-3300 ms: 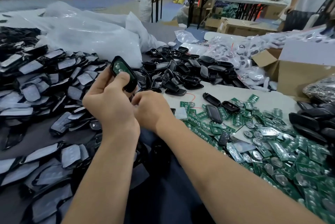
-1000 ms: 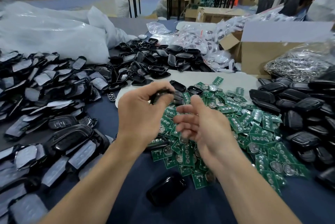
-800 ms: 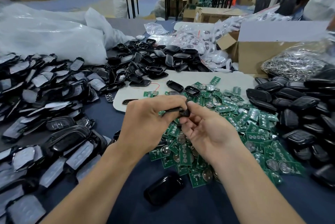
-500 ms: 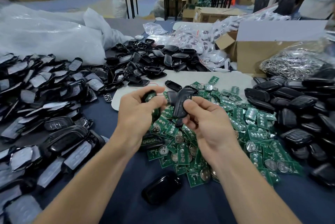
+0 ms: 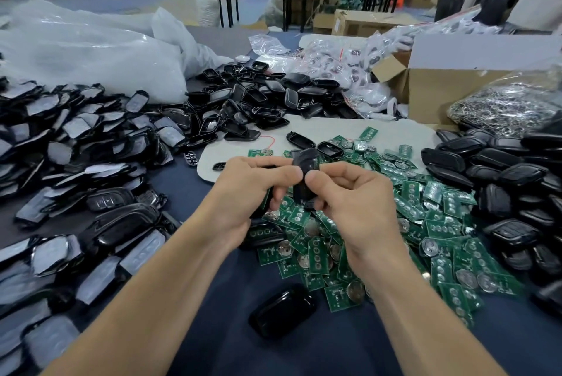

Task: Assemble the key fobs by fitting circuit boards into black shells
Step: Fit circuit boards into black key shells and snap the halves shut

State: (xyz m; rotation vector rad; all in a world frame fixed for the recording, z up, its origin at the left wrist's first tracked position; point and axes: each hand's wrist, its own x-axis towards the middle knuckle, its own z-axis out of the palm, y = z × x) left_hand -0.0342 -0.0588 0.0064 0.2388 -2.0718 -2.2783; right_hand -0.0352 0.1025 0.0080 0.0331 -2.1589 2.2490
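Observation:
My left hand and my right hand meet over the table's middle. Between their thumbs and fingers stands a black shell, upright and gripped by both. A second dark part peeks from under my left fingers; what it is cannot be told. A heap of green circuit boards with coin cells spreads below and to the right of my hands. One glossy black shell lies alone on the blue cloth near me.
Film-covered black shells pile up at left. Open shell halves lie behind, closed black shells at right. A cardboard box, a bag of metal rings and clear plastic bags stand farther back.
My hands have drawn together. The shell held in my right hand half a second ago is now pinched by both hands, and the part in my left hand has sunk under its fingers.

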